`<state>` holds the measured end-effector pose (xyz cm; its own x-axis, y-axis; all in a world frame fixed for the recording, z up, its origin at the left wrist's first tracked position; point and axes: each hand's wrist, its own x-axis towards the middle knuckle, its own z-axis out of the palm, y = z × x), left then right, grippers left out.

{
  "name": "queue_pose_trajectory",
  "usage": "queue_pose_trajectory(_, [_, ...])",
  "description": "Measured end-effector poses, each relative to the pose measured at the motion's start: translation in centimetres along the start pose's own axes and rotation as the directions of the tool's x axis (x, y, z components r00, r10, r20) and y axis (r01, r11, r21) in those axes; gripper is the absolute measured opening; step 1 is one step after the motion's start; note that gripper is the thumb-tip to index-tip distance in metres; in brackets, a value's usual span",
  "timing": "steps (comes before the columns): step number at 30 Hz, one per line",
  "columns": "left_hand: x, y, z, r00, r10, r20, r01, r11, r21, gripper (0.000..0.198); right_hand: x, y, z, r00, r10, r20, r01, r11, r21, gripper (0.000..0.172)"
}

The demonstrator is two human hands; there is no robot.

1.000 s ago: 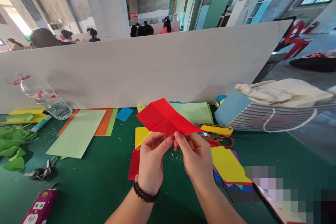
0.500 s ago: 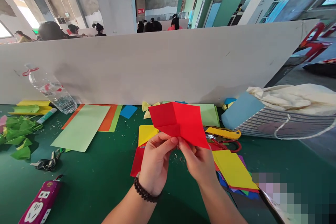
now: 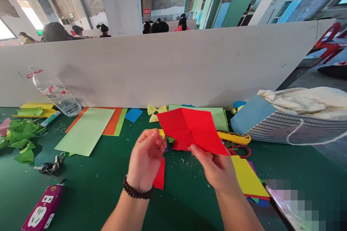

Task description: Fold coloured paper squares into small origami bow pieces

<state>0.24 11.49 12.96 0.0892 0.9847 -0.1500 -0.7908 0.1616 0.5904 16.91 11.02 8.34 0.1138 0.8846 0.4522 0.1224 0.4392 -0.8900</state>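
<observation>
A creased sheet of red paper [image 3: 199,126] is pinched near its lower edge between the thumb and fingers of my right hand [image 3: 217,166]. Fold lines cross the sheet, which is partly opened out and held above the table. My left hand [image 3: 146,158], with a dark bead bracelet on the wrist, is apart from the sheet on its left. Its fingers are curled in to the thumb, and nothing shows between them. Under that hand lies another red paper piece [image 3: 159,177], partly hidden. Yellow paper [image 3: 246,175] tops a coloured stack by my right forearm.
Scissors with red handles [image 3: 241,151] and a yellow cutter [image 3: 234,138] lie behind my right hand. A striped paper bag [image 3: 298,130] stands at right. At left are a water bottle [image 3: 58,94], green paper scraps [image 3: 23,133], keys [image 3: 51,166] and a purple case [image 3: 43,207]. A white partition [image 3: 162,68] borders the table.
My left hand has let go of the red sheet and moved left and down. My right hand keeps hold and has shifted slightly right with the sheet.
</observation>
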Motion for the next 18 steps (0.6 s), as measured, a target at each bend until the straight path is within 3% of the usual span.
queue_pose_trajectory(3, [-0.3,1.0,-0.2,0.990,0.127,-0.052,-0.128,0.992,-0.008,0.014,0.1,0.4,-0.3,0.995,0.020,-0.094,-0.012,0.996,0.084,0.016])
queue_pose_trajectory(5, [-0.6,0.4,0.2,0.998,0.062,-0.016,-0.062,0.998,0.022,0.019,-0.1,0.4,-0.1,0.996,0.050,-0.076,-0.042,0.994,0.101,0.015])
queue_pose_trajectory(8, [-1.0,-1.6,1.0,0.988,-0.140,0.061,0.134,0.987,0.085,0.024,-0.5,0.1,0.4,0.995,0.095,-0.015,-0.093,0.993,0.077,0.010])
queue_pose_trajectory(12, [-1.1,-3.0,1.4,0.987,-0.159,0.018,0.158,0.985,0.064,0.023,-0.8,-0.4,0.6,0.996,0.079,0.052,-0.083,0.994,0.076,0.020])
queue_pose_trajectory(18, [-0.8,-2.1,1.1,0.979,-0.206,0.005,0.206,0.978,0.018,0.027,-0.3,-1.2,0.3,0.992,0.000,0.129,0.001,1.000,-0.003,0.015])
